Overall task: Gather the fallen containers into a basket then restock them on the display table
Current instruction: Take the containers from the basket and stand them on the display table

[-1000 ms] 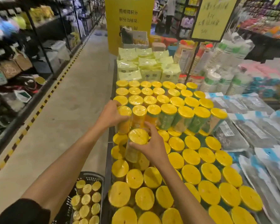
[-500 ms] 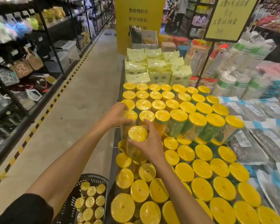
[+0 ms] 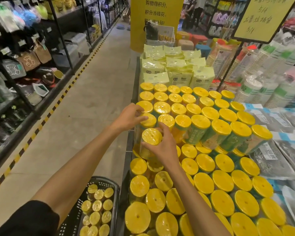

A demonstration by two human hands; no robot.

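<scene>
Container [image 3: 152,136] with a yellow lid sits gripped in my right hand [image 3: 163,148] at the display table's [image 3: 128,143] 9 o'clock edge. My left hand [image 3: 129,116] curls round a neighbouring container [image 3: 149,120] at its 12 o'clock. At 7 o'clock, the basket [image 3: 107,179] holds more.

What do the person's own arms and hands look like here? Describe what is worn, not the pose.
The left hand and right hand are bare: no gloves, rings or watch show. The left arm is uncovered up to a black sleeve at the lower left corner. The right forearm is uncovered, with no sleeve in view.
</scene>
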